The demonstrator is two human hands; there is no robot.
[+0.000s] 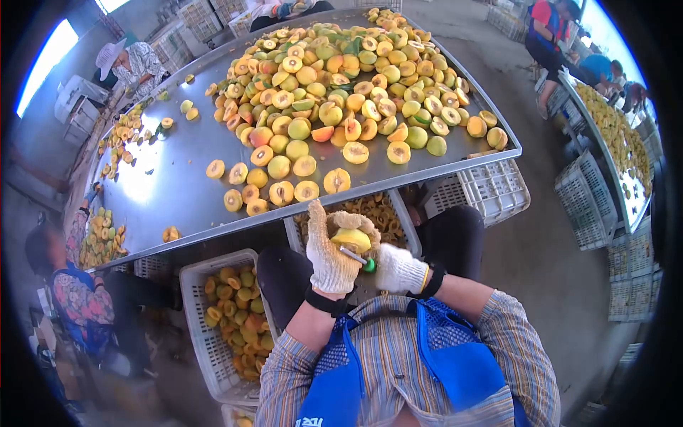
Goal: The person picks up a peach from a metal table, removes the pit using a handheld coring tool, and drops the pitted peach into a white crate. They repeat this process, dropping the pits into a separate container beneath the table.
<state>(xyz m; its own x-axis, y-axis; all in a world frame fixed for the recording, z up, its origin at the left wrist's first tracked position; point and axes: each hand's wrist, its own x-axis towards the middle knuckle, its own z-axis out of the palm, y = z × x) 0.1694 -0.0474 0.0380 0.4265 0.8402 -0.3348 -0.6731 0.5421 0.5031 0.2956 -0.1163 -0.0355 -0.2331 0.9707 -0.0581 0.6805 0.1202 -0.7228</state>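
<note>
My gloved left hand is wrapped around a yellow peach half, held up over my lap just off the table edge. Close against it, my gloved right hand grips a small metal pitting tool with a green end, its shaft lying across the fruit. The fingers of the right hand curl partly behind the peach. Below the hands, a crate of pits and scraps stands between my knees. On the metal table ahead lies a large heap of halved peaches, many with pits showing.
By my left leg stands a white crate filled with peach halves. Another white crate sits under the table's right corner. Co-workers sit at the left and far left. A second fruit-covered table is at right.
</note>
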